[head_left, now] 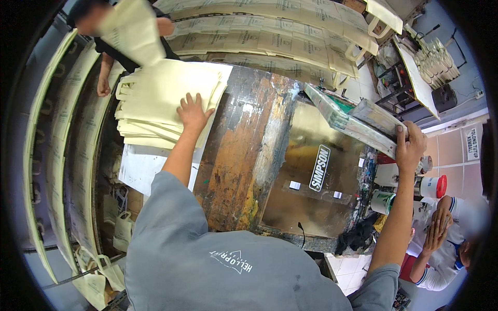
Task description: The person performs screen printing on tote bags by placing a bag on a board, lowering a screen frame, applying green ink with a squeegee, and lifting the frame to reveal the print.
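My left hand [194,111] lies with fingers spread on top of a stack of pale cream cloth bags [155,103] at the left of the worktable. My right hand [411,146] is closed round the near right corner of a screen printing frame [347,122], which is tilted up off the table. A flat grey, paint-marked bar, perhaps a squeegee [381,116], rests within the frame. Below the raised frame is a shiny brown printing surface [298,207] with a black-and-white sticker [319,168] and small white patches.
Racks hold rows of printed bags [249,39] behind the table and at the left. A person [119,31] lifts a bag at the far left. Another person's hands [440,223] are at the right, near paint tubs [433,186]. Black cloth [358,236] lies at the table's near right corner.
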The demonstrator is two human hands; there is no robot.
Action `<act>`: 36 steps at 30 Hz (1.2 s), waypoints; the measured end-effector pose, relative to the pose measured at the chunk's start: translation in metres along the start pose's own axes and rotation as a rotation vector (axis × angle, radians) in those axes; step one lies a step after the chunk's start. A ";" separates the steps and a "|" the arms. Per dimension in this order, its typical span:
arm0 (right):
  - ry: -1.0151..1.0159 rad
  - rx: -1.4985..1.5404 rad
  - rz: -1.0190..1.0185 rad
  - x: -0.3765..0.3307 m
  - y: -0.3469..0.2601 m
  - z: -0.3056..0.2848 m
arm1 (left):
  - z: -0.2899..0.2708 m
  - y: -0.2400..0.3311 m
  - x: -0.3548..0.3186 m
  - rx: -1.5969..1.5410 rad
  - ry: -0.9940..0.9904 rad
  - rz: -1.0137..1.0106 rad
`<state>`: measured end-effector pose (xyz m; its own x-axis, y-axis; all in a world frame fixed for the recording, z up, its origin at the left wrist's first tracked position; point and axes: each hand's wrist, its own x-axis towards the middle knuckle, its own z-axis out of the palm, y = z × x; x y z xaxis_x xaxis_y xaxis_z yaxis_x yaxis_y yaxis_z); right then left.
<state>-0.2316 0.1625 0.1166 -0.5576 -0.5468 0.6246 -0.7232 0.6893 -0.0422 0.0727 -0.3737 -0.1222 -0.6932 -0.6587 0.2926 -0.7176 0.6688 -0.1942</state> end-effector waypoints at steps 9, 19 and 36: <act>0.041 0.026 -0.010 -0.011 -0.002 -0.002 | 0.003 -0.020 0.001 -0.125 -0.251 -0.018; 0.005 0.012 -0.006 -0.019 -0.011 -0.002 | 0.027 -0.027 0.014 -0.134 -0.294 0.168; 0.035 0.022 0.003 0.021 0.004 0.005 | -0.034 0.381 -0.136 -0.695 -0.492 0.557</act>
<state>-0.2479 0.1519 0.1257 -0.5455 -0.5277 0.6512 -0.7308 0.6798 -0.0614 -0.1040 -0.0171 -0.2039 -0.9802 -0.1559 -0.1218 -0.1945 0.8728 0.4476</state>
